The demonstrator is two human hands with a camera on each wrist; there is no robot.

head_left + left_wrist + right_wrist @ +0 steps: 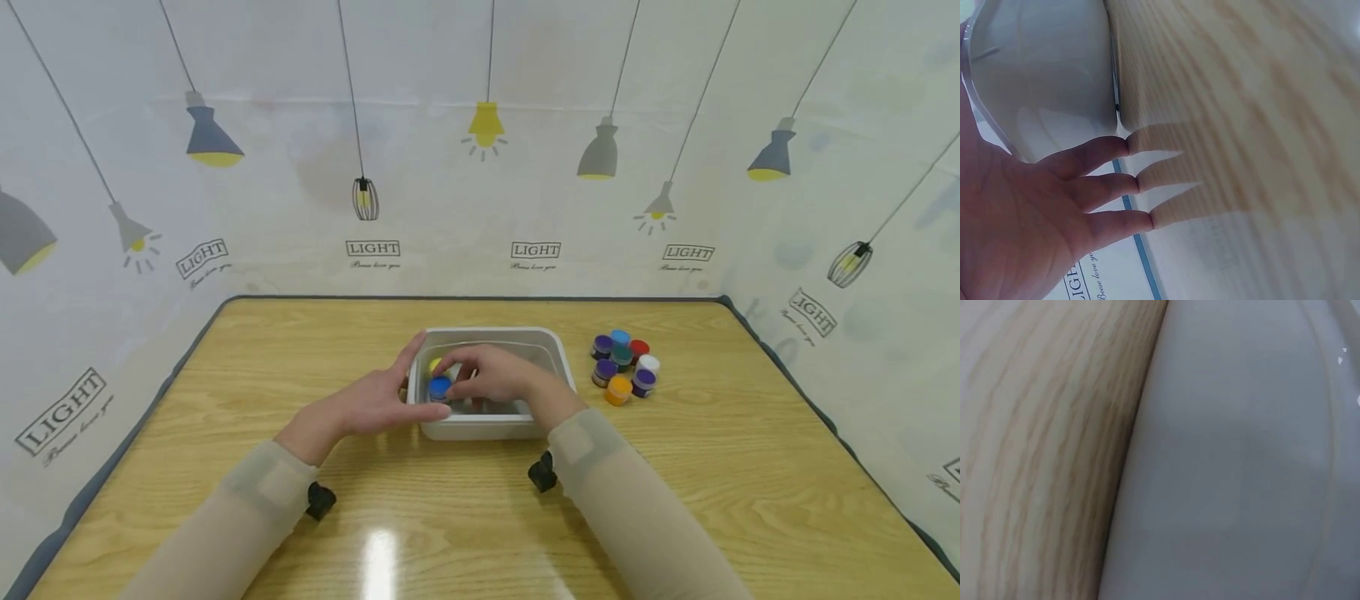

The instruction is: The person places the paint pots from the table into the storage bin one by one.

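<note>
A white plastic bin stands on the table in the head view. Inside it, at the left end, are a small paint jar with a blue lid and a yellow one, partly hidden behind the right hand. My right hand reaches into the bin, thumb and index finger bent around the blue-lidded jar. Against the bin's left side lies my left hand, its thumb straight along the front rim. The left wrist view shows the other fingers extended, tips at the table. No fingers appear in the right wrist view, only the bin wall.
Right of the bin, several small paint jars stand grouped on the wooden table, including orange, white, red and green. A fabric backdrop printed with lamps encloses the table's back and sides.
</note>
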